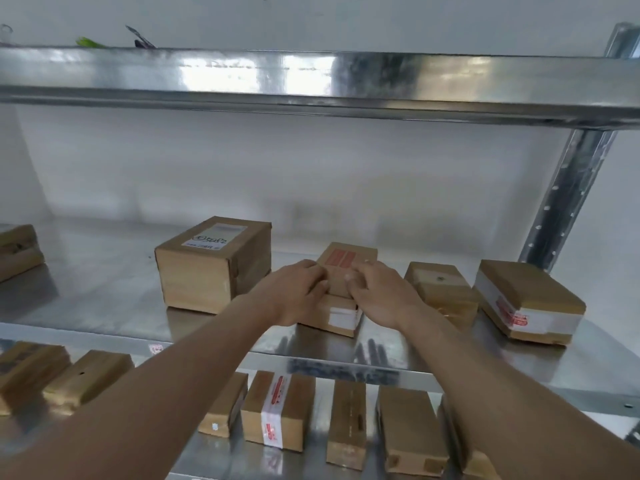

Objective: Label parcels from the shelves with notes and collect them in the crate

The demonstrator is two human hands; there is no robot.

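A small brown parcel with red tape (346, 263) lies on top of a flatter brown parcel (334, 317) on the middle metal shelf (104, 299). My left hand (298, 289) grips the top parcel's left side. On its right side rests my right hand (377, 292), fingers curled over the near edge. Both arms reach forward from the bottom of the view. No crate and no notes are in view.
A taller box with a white label (214, 263) stands left of the hands. Two parcels (443, 292) (530, 301) lie to the right, one (17, 249) at far left. Several parcels (277, 410) fill the lower shelf. The upper shelf beam (311, 81) and the right post (568, 199) bound the opening.
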